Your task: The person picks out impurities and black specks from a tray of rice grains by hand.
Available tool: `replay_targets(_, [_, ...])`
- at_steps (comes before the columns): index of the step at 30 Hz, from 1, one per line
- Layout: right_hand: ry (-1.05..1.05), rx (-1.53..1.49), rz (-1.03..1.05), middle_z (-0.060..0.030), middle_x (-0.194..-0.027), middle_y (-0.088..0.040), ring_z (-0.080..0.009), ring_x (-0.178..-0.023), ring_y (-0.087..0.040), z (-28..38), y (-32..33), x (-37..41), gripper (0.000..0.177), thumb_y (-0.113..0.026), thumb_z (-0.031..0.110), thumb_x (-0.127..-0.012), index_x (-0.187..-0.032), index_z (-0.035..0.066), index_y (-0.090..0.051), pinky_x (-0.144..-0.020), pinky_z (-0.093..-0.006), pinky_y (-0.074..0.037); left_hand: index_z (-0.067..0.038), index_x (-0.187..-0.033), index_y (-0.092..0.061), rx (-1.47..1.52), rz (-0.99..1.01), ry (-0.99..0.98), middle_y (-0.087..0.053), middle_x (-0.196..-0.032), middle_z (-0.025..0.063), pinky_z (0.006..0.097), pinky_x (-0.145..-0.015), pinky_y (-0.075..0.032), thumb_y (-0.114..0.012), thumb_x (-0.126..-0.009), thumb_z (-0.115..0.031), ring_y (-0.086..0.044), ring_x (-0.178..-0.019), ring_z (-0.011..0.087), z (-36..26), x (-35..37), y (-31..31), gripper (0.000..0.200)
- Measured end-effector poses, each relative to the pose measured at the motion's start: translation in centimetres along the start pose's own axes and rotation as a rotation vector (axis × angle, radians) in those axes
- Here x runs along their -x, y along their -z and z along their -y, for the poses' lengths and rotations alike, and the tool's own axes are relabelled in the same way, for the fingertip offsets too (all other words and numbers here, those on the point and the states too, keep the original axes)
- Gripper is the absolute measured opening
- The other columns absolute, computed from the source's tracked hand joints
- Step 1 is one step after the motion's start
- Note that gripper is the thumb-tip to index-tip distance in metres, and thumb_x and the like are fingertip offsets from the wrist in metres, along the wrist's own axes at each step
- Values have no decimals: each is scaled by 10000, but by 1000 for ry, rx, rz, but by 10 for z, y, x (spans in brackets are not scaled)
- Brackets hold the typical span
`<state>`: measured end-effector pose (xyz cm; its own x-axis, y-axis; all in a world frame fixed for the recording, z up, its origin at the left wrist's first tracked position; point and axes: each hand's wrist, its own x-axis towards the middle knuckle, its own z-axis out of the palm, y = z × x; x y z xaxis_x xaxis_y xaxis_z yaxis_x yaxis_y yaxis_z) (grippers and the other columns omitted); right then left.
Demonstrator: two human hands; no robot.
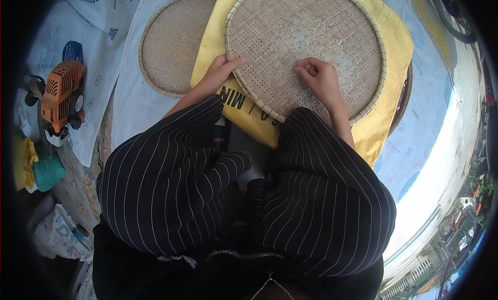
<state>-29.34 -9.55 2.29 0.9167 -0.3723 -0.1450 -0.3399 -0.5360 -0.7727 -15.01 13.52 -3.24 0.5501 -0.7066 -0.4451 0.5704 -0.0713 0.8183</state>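
Note:
A large round woven tray [259, 25] rests tilted above my knees, over a yellow sack [399, 35]. Pale grains like rice [306, 40] lie scattered across its middle and right side. My left hand [220, 72] grips the tray's left rim, thumb on top and fingers underneath, out of sight. Over the grains, my right hand [320, 78] is closed, with thumb and forefinger pinched together. Whatever sits between those fingertips is too small to make out.
Another round tray [174, 43] of grain lies at the upper left on a pale sheet [127, 113]. An orange motor unit [61, 95] stands at the left. Part of a further tray's rim [403, 100] shows under the yellow sack. A wheel [452, 17] is at the upper right.

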Motion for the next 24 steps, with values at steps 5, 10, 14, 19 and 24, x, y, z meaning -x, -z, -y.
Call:
replay_targets(5, [40,132,-16,-14,-525,-457,-92,-481,-375,3,-3,-2,150,-662,184,-788,-868,57,-656,-479,-267,-344,74,-1184,-467,12,-5,-4,-569,-1110,150,314,-861,-479,-565,-879,-200,-584,-976,201,0,0,-1,421])
replay_targets(10, [87,152,-35,-20,-525,-453,-99,-472,-392,4,-4,-2,150,-653,185,-794,-853,47,-653,-475,-278,-347,79,-1181,-469,22,-6,16,-569,-1116,154,313,-867,-477,-563,-879,-193,-583,-981,203,-2,1,-2,417])
replay_targets(14, [-84,-206,117,-50,-603,-546,-132,-527,-501,10,9,2,166,-623,167,-790,-839,8,-629,-515,-239,-396,82,-1179,-469,18,-2,16,-569,-1117,156,314,-872,-476,-561,-880,-190,-584,-985,205,-1,0,-1,415])
replay_targets(19, [-83,-1639,312,16,-599,-330,-58,-460,-273,1,23,15,237,-446,220,-851,-750,11,-493,-408,-191,-213,83,-1180,-469,16,3,5,-566,-1124,160,315,-875,-476,-561,-879,-189,-582,-990,210,2,-3,2,415])
replay_targets(24, [-285,-1332,421,9,-583,-366,-62,-437,-291,-21,9,11,440,-453,443,-874,-790,20,-541,-384,-195,-222,81,-1188,-466,22,2,12,-564,-1129,162,317,-882,-473,-566,-877,-195,-579,-1000,213,3,-3,3,427])
